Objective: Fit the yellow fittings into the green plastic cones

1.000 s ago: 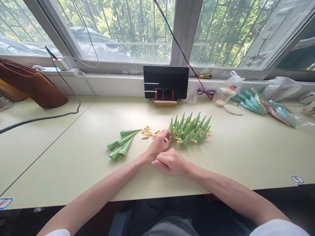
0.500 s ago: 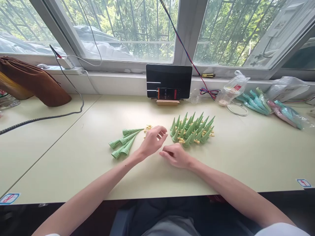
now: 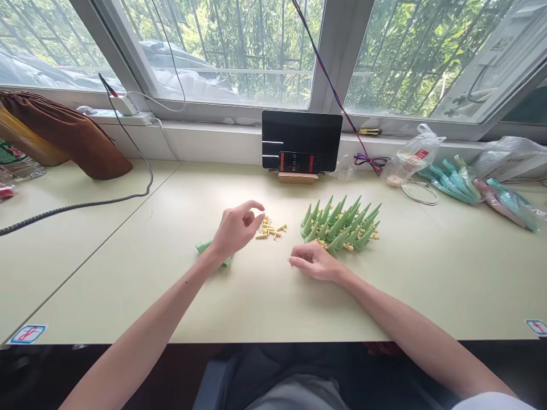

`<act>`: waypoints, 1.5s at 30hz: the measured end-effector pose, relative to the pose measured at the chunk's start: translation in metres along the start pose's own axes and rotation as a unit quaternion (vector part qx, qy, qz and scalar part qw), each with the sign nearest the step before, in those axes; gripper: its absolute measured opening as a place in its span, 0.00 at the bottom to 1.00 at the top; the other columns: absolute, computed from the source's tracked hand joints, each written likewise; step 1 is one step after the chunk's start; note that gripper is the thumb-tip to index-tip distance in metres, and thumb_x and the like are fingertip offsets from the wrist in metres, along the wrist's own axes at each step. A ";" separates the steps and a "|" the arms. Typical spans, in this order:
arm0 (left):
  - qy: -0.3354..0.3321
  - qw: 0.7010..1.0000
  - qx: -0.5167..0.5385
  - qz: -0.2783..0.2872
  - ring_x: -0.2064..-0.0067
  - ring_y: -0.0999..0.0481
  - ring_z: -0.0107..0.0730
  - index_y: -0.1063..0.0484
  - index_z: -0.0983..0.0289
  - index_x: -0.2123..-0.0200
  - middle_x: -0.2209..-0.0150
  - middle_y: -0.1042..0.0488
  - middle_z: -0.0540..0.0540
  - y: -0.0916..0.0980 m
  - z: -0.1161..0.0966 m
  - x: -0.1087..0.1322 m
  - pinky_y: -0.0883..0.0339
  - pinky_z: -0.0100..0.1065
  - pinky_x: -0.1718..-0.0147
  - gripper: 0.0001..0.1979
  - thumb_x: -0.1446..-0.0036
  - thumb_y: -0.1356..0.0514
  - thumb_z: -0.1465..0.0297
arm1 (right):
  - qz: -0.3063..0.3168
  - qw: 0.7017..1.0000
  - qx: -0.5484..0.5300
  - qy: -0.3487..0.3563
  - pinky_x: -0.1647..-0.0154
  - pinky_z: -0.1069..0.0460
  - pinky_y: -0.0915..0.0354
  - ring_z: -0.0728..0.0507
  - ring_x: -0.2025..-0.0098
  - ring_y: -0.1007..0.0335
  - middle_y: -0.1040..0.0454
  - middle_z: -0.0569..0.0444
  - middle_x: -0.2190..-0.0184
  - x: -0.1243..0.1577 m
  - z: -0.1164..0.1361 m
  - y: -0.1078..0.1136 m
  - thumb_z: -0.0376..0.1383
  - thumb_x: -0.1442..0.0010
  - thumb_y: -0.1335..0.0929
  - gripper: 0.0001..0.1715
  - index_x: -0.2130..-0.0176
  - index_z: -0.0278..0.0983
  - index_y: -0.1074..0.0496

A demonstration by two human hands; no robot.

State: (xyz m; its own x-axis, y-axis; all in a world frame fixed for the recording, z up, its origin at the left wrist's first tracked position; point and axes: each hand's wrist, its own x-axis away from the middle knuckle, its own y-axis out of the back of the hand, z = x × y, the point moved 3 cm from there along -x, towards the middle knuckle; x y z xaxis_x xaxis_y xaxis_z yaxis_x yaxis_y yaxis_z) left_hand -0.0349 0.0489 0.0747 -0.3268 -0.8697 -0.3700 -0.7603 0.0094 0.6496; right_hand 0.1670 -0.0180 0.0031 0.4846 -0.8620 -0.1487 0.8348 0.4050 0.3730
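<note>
My left hand (image 3: 239, 225) hovers over the green cones (image 3: 203, 246), hiding most of them. Its thumb and index finger are apart, and nothing shows between them. Just right of its fingertips lies a small pile of yellow plastic pieces (image 3: 269, 229). My right hand (image 3: 315, 261) rests on the table with its fingers curled in; whatever is inside them, if anything, is hidden. Right behind that hand stand several upright green cones (image 3: 342, 225) in a tight cluster, with yellow pieces at their bases.
A black tablet (image 3: 301, 134) leans at the back, a phone (image 3: 299, 163) before it on a cardboard stand (image 3: 298, 178). Plastic bags (image 3: 413, 156) and wrapped teal pieces (image 3: 453, 181) lie back right. A brown bag (image 3: 81, 139) and black cable (image 3: 85, 204) are at left.
My left hand has moved left, off the yellow pieces and over the loose cones. The right hand stays curled near the cluster. The whole view has shifted slightly.
</note>
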 end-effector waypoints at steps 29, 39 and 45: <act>0.028 0.981 -0.171 0.084 0.63 0.24 0.45 0.23 0.60 0.72 0.67 0.22 0.59 0.019 0.088 -0.006 0.32 0.38 0.66 0.11 0.47 0.40 0.60 | -0.061 0.991 0.115 0.011 0.76 0.54 0.51 0.51 0.79 0.51 0.43 0.61 0.81 0.001 -0.003 -0.011 0.37 0.37 0.35 0.15 0.74 0.38 0.41; 0.051 0.981 -0.160 0.095 0.61 0.26 0.45 0.27 0.61 0.72 0.66 0.25 0.59 0.018 0.088 -0.006 0.34 0.39 0.65 0.07 0.45 0.41 0.65 | -0.063 0.984 0.159 0.042 0.77 0.54 0.55 0.52 0.80 0.56 0.49 0.63 0.83 0.001 -0.002 -0.018 0.38 0.36 0.36 0.22 0.77 0.39 0.50; 0.009 0.991 -0.135 -0.023 0.57 0.28 0.43 0.32 0.62 0.67 0.63 0.27 0.58 0.023 0.071 -0.008 0.33 0.42 0.58 0.04 0.41 0.44 0.67 | -0.079 0.983 0.161 0.031 0.73 0.54 0.49 0.50 0.77 0.49 0.42 0.60 0.80 0.000 -0.004 -0.018 0.38 0.34 0.38 0.17 0.74 0.38 0.43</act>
State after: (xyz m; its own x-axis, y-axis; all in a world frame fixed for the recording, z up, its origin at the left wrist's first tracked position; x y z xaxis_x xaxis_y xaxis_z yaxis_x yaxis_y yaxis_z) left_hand -0.0899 0.0913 0.0457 -0.2833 -0.8751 -0.3924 -0.5956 -0.1602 0.7871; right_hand 0.1534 -0.0239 -0.0071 0.3794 -0.8821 -0.2791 0.7794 0.1422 0.6102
